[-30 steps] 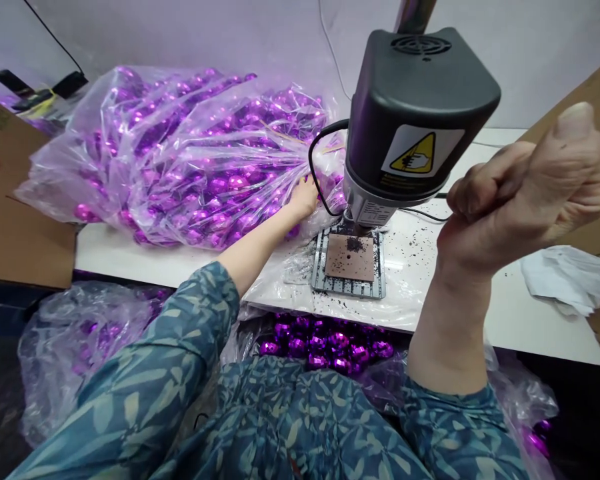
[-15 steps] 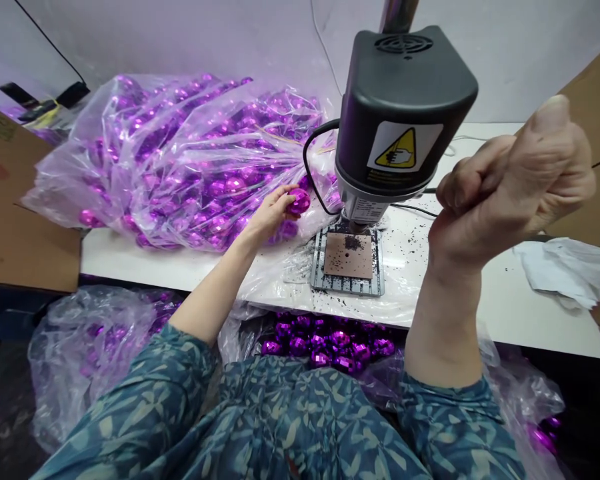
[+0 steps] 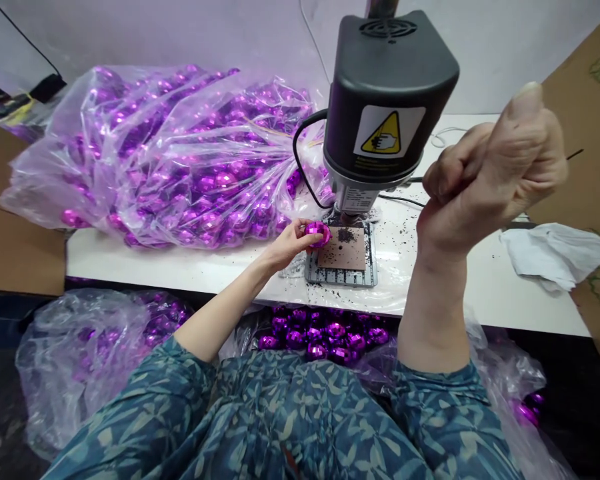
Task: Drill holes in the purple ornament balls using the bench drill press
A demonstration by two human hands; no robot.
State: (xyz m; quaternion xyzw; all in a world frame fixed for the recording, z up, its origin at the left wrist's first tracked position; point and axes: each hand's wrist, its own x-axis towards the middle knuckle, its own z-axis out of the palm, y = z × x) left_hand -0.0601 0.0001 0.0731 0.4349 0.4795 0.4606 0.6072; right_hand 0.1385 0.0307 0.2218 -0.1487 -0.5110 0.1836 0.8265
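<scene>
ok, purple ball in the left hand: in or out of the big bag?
Out: the left hand holds the purple ball by the brown board, right of the big bag.

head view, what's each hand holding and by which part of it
The left hand holds a purple faceted ball by its left side, between thumb and fingers. Whether the closed right hand grips anything cannot be told.

Your white worktable carries a clear bag of purple balls at left and a slotted base plate centrally. Around the plate, you have dark shavings; at right, a crumpled white sheet.
</scene>
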